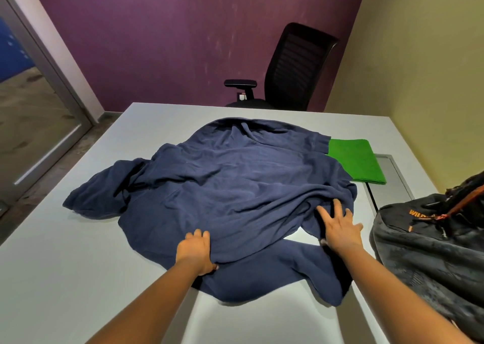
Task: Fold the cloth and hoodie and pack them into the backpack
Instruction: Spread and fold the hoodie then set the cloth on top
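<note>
1. Fingers first: the left hand (196, 249) has its fingers curled over the near edge of the hoodie (230, 186), thumb tucked under, so it's got a pinch of fabric. The right hand (340, 226) is flat, fingers spread and straight, just pressing on the bunched-up bit on the right side, not grabbing anything.
2. The hoodie is navy, spread out wrinkly in the middle of the white table (65, 278), hood off to the left and one sleeve flopped toward the near edge.
3. Handling-wise I'd guess it's thick, soft fleece. Floppy, no stiffness at all, fairly light but bulky. It'll sag and drag if you lift from one point, so grab at seams: shoulders, hem corners, cuffs. Smooth it flat before folding.
4. The green cloth (358, 163) is already lying flat behind the hoodie on the right, partly tucked under it. Thin and light, easy one.
5. The backpack (432, 252) sits at the right edge, just beside the right hand. Can't tell if the main compartment is unzipped.
</note>
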The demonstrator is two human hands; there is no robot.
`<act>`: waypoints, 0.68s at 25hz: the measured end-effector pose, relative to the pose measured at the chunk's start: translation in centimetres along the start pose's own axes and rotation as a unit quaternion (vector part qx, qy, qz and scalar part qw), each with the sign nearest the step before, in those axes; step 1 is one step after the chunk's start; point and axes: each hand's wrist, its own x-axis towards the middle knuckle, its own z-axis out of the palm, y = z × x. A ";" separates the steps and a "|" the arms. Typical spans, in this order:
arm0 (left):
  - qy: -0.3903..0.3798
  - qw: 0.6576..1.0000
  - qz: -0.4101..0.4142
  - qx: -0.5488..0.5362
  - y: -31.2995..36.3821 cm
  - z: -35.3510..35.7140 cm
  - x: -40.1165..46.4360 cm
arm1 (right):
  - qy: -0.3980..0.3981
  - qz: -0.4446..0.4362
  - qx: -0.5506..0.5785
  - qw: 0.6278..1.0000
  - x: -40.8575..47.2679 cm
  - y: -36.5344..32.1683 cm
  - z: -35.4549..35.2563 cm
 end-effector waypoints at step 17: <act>-0.105 0.990 -0.046 -0.076 -4.9 -2.8 3.0 | 0.462 0.028 0.427 0.777 2.4 3.3 -8.7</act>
